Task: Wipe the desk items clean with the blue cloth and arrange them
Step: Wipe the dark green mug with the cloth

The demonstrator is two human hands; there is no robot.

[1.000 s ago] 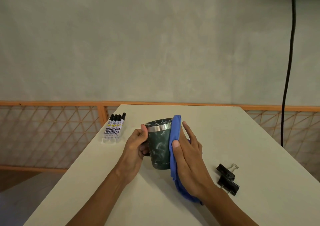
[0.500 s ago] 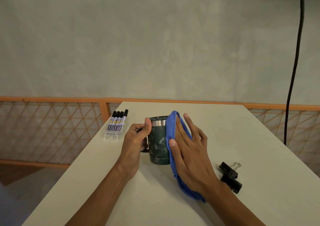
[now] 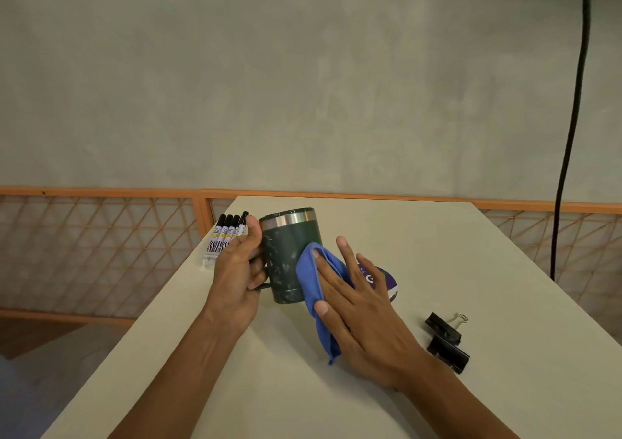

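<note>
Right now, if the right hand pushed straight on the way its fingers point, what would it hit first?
The right hand presses the blue cloth, so the green mug right behind it likely comes first; the outer fingers may pass beside it.

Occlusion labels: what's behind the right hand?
A purple disc with white print, on the desk beside the green mug. The right hand and blue cloth cover its near part; print unreadable.

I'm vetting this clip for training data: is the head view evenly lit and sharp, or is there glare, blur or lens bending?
Head view: soft, even light, only a faint shadow under the right hand; no harsh glare, just a dull sheen on the green mug; wide-angle bending bows the black cable; print on the markers is too soft to read.
</note>
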